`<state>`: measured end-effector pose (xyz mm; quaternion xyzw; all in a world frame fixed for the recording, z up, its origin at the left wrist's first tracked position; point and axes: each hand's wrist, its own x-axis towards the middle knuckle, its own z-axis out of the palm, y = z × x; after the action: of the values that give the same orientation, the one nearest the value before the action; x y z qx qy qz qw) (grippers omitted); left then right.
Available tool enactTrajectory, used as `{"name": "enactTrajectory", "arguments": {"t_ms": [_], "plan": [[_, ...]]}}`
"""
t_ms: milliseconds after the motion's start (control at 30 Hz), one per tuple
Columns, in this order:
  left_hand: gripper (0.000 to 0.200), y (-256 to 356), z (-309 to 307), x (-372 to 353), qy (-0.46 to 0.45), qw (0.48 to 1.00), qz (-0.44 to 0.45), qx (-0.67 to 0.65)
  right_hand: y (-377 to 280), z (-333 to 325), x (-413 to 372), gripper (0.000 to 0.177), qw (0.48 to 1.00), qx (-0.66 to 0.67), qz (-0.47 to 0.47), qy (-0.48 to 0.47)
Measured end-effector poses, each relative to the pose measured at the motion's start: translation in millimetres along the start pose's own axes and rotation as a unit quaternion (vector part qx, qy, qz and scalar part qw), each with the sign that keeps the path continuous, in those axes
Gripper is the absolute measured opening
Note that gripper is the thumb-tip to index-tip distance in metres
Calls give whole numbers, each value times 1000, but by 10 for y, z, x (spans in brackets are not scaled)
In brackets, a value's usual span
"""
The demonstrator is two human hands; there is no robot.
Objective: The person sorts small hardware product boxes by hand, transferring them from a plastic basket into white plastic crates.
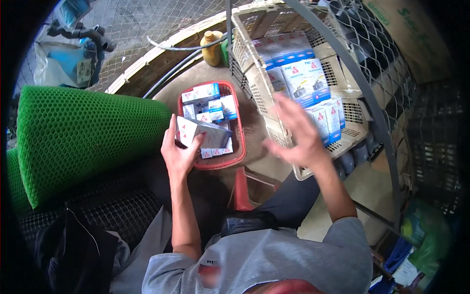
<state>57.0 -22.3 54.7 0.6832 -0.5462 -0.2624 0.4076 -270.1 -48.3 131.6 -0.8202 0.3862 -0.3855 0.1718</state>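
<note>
The left hand (178,154) was above the near left part of the red basket (240,130), its grip clenched around a white box (200,132), with the thumb on the near side. The held box was tilted over the basket, its printed end with red triangular marks turned to the left; whether it touched the cartons beneath could not be told. Those small cartons (216,110), white and blue, lay inside the basket, some flat and some on end

To the right of the basket, the right hand (301,139) was blurred, its grip released and its fingers spread, in front of the beige crate (353,115). That crate, also right of the basket, carried white-and-blue boxes (307,81) in several groups, with PVC printed on some

A green mesh roll (93,142) lay left of the basket, and a yellow bottle (211,48) stood beyond its far edge. Farther off, beyond the basket and to its left, was a clear bag (58,61) with something blue inside
</note>
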Motion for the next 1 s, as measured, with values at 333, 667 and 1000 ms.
{"name": "enactTrajectory", "arguments": {"t_ms": [333, 667, 1000], "plan": [[91, 1098, -67, -133, -150, 902, 49, -402, -264, 9, -16, 91, 929, 293, 201, -104], [47, -132, 242, -401, -141, 951, -140, -237, 762, -70, 82, 82, 951, -149, 229, 147], [55, -998, 579, -237, -189, 961, -181, -85, 692, -28, 33, 52, 962, -100, 233, -100]]}}
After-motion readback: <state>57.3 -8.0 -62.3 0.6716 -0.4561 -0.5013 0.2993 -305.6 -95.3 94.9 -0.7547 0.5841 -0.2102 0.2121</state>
